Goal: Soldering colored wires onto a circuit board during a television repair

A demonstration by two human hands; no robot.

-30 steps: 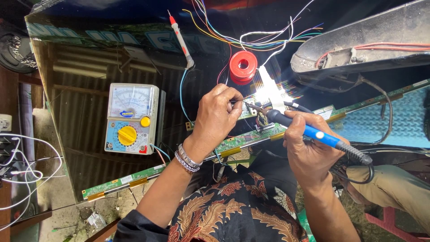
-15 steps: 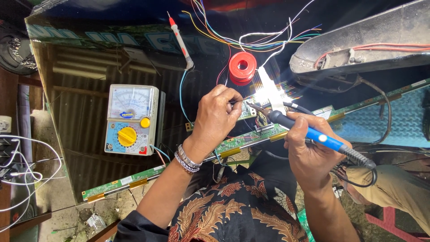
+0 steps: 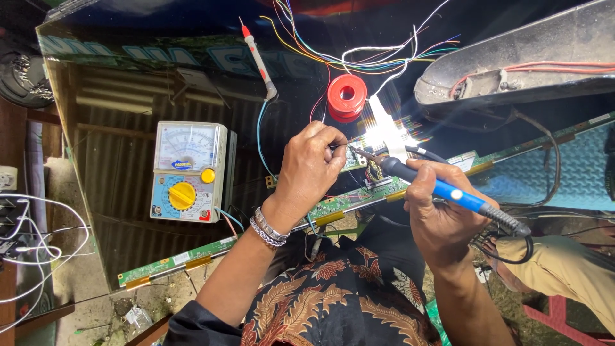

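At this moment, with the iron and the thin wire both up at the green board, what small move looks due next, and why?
Probably ease the soldering iron tip down onto the joint. The right hand holds it angled at the green circuit board, and the left hand pinches a thin wire toward the tip. Glare hides whether tip and board already touch.

Dirt floor [image 3: 83, 282] I see left of the red stool [image 3: 564, 320], corrugated metal reflected above, bright glare [image 3: 384, 131] beyond.
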